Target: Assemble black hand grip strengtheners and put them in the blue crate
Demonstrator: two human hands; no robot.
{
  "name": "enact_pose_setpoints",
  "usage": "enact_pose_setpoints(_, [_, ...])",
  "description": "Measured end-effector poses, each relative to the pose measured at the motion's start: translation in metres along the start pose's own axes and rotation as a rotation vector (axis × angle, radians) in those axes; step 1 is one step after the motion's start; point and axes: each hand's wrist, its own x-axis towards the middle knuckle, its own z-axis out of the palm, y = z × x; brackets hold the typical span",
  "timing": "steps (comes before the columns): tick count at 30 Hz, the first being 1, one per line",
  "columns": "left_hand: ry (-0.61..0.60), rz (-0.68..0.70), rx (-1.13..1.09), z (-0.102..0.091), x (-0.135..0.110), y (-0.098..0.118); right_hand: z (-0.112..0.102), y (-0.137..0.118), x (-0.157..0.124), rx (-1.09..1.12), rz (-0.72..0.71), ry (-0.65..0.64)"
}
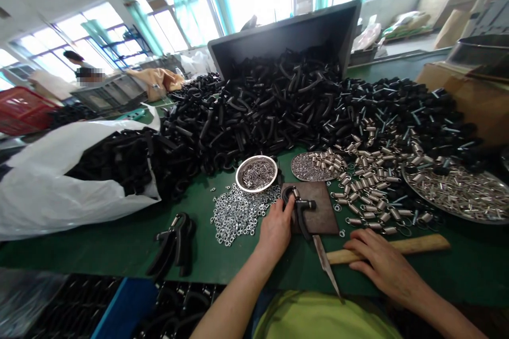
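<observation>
My left hand [277,228] presses its fingers on a black hand grip [304,217] with a small spring at its top. That grip lies on a dark square metal plate [328,206]. My right hand [382,262] has its fingers over the wooden handle of a hammer [421,244], thumb on the near side. The hammer's long, narrow metal head [325,262] points toward my body, just below the plate. Left of my left hand, a pair of black handles joined by a spring [175,246] lies on the green table [222,265].
Loose nuts [234,217] lie beside a bowl of small metal parts [256,174]. Springs [369,190] and a tray of pins [461,196] are to the right. Black handles [270,106] spill from a tipped grey bin [284,29]. A white sack [79,190] lies left; a person [81,66] is far behind.
</observation>
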Motion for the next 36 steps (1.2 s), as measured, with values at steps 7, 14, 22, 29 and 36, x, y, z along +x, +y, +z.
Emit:
enact_pose_setpoints(7, [-0.015, 0.002, 0.021, 0.0, 0.001, 0.001, 0.003, 0.005, -0.002, -0.033, -0.098, 0.062])
enact_pose_setpoints(14, [-0.04, 0.01, 0.031, -0.004, 0.001, 0.002, 0.008, 0.011, -0.002, -0.075, -0.149, 0.096])
enact_pose_setpoints(22, [-0.044, 0.008, 0.035, -0.006, 0.001, 0.002, 0.006, 0.011, -0.001, -0.151, -0.211, 0.129])
enact_pose_setpoints(29, [-0.059, -0.004, 0.006, -0.006, 0.002, 0.001, 0.0, 0.01, -0.004, -0.165, -0.214, 0.084])
enact_pose_setpoints(36, [-0.089, 0.008, -0.037, -0.009, -0.009, 0.006, -0.047, -0.024, 0.006, 0.1, -0.044, 0.075])
